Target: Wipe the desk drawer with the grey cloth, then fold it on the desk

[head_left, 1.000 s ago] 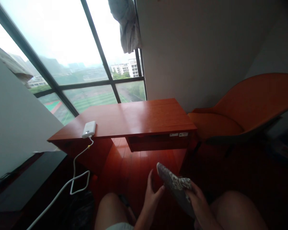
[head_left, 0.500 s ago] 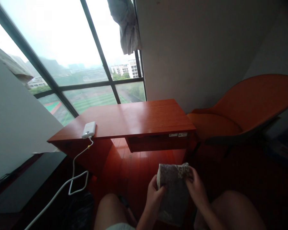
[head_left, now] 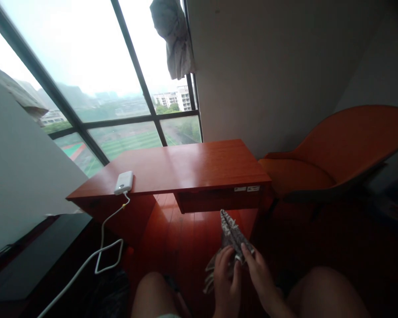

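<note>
A folded grey-brown patterned cloth [head_left: 231, 234] is held up between both hands, over the floor and just this side of the desk. My left hand [head_left: 224, 271] grips its lower left part, thumb and fingers bent around the fabric. On the other side my right hand [head_left: 257, 267] pinches the cloth's right edge, the thumb lying along the top. The cloth is seen nearly edge-on, its folded layers pointing up and away. Striped, loose folds of it hang down to the left of my left hand.
A red-brown wooden desk [head_left: 192, 165] stands ahead under the window, with a white power bank [head_left: 124, 182] on its near left edge. From that a white cable [head_left: 86, 260] loops down at the left. At the right is an orange chair [head_left: 345, 150].
Both hands have turned the cloth from facing me flat to nearly edge-on. My left hand has moved right, nearer the right one, and loose folds now hang at the left.
</note>
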`<action>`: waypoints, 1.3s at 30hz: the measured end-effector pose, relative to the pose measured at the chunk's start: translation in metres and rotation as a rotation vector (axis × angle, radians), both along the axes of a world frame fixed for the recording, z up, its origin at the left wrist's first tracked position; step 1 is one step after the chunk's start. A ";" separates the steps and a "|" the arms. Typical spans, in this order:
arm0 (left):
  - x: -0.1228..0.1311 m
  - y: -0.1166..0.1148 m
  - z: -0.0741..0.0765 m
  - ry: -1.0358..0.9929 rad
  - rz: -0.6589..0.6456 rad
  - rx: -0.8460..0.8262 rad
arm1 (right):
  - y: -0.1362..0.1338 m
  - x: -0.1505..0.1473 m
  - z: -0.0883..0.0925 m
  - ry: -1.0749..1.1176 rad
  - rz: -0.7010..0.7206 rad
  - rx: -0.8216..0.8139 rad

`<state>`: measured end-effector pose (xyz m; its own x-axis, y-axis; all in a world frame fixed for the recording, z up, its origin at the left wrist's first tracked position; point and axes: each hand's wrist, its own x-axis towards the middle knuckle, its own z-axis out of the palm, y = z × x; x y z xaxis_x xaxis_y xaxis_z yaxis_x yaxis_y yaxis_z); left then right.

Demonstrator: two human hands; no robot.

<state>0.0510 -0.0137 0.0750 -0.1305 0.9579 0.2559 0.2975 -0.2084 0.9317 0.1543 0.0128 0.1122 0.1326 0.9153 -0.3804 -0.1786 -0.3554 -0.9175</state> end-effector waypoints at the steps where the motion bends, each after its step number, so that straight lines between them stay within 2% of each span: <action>1: 0.001 0.001 0.001 -0.041 0.028 -0.018 | -0.001 -0.001 0.001 0.003 -0.001 -0.020; 5: 0.000 0.012 0.004 -0.160 0.007 -0.044 | 0.000 0.001 0.001 0.033 0.013 -0.016; 9: -0.018 0.029 0.013 -0.165 0.024 -0.035 | 0.015 0.027 -0.002 -0.007 0.064 0.088; 14: -0.060 0.046 0.037 0.009 0.100 0.071 | 0.029 0.085 -0.003 -0.417 0.069 0.254; 17: -0.082 0.053 0.049 0.058 0.142 0.070 | 0.030 0.113 0.005 -0.599 0.015 0.300; 23: -0.111 0.070 0.065 0.098 0.140 0.037 | 0.038 0.143 0.024 -0.725 -0.025 0.347; 28: -0.125 0.087 0.081 0.092 0.166 0.048 | 0.052 0.156 0.047 -0.901 0.041 0.468; 31: -0.125 0.097 0.092 -0.018 0.131 0.006 | 0.059 0.159 0.062 -0.937 0.069 0.434; 34: -0.119 0.103 0.101 -0.235 0.064 -0.049 | 0.066 0.163 0.073 -0.957 0.083 0.397; 39: -0.111 0.111 0.115 -0.482 -0.024 -0.169 | 0.073 0.170 0.086 -0.971 0.044 0.391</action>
<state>-0.0602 0.0978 0.1901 -0.1732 0.9848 0.0130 -0.1771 -0.0441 0.9832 0.3243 0.0859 0.1982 0.1857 0.9630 0.1954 0.7025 0.0089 -0.7116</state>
